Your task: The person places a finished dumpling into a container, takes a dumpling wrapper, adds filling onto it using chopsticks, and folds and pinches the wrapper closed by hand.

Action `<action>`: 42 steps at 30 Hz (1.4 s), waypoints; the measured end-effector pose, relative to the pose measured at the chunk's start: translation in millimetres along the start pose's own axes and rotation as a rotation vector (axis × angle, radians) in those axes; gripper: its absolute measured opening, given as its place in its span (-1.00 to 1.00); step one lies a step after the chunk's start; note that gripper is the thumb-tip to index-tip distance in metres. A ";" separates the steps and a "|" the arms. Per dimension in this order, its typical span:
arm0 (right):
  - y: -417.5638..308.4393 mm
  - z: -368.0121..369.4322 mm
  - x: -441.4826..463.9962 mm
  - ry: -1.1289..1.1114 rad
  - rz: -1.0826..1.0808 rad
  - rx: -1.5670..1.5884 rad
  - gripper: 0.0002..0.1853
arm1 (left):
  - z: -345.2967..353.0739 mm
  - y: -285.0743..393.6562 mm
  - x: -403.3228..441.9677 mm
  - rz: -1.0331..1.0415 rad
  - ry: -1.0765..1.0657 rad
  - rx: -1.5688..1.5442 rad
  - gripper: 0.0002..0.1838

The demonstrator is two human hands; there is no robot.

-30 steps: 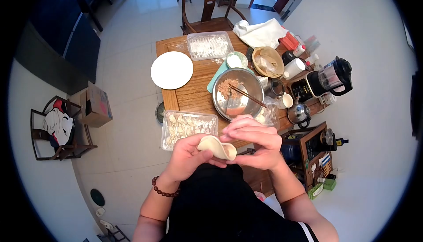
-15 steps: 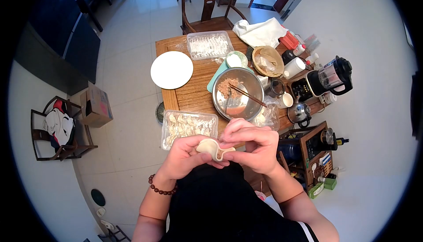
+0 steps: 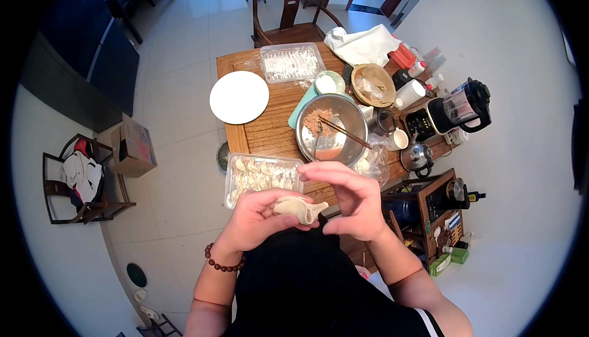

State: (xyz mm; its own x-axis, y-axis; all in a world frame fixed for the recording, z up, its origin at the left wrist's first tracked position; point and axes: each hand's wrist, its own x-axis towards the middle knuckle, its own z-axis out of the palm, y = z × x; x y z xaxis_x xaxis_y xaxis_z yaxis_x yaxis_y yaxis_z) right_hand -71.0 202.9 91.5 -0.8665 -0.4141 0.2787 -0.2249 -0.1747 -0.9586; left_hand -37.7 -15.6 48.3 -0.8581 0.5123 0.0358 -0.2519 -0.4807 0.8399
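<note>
A folded dough wrapper rests in my left hand, with the thumb in front and the fingers behind it. Its right end is pinched into a narrow tip, and folds show beside that tip. My right hand is just right of the dough, thumb and fingers apart, with nothing between them. Beyond my left hand lies a clear plastic tray of several dumplings. A steel bowl with pinkish filling and chopsticks stands past my right hand.
A white plate lies at the table's left edge, near a floured tray. To the right are a basket, a white cup, a glass kettle and a blender. A wooden chair stands behind the table.
The dough's right side went from an open curve to a pinched, folded tip. My right hand first closed on it, then let go and spread its fingers. My left hand kept its hold.
</note>
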 end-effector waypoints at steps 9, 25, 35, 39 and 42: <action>2.5 3.6 -3.2 -0.100 0.030 -0.046 -0.63 | 3.1 9.2 1.3 0.093 0.030 0.436 -0.64; 17.5 12.9 -11.1 0.266 0.091 0.096 -0.47 | 13.7 -9.2 5.0 0.431 0.332 0.778 -0.59; 24.3 7.7 -19.3 0.223 0.100 0.082 -0.67 | 19.1 -15.8 9.8 0.524 0.372 0.875 -0.56; 27.0 10.3 -15.4 0.246 0.054 0.110 -0.74 | 19.1 -13.7 9.7 0.467 0.361 0.900 -0.57; 34.6 7.8 -16.7 0.227 0.042 0.137 -0.80 | 20.1 -13.4 9.9 0.449 0.370 0.875 -0.58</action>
State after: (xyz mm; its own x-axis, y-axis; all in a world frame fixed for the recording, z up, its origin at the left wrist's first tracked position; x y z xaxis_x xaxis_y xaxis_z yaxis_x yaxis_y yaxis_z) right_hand -60.9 196.8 54.1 -0.9551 -0.2152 0.2035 -0.1374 -0.2869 -0.9481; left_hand -33.8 10.3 48.2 -0.9132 0.0939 0.3966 0.4075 0.1846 0.8944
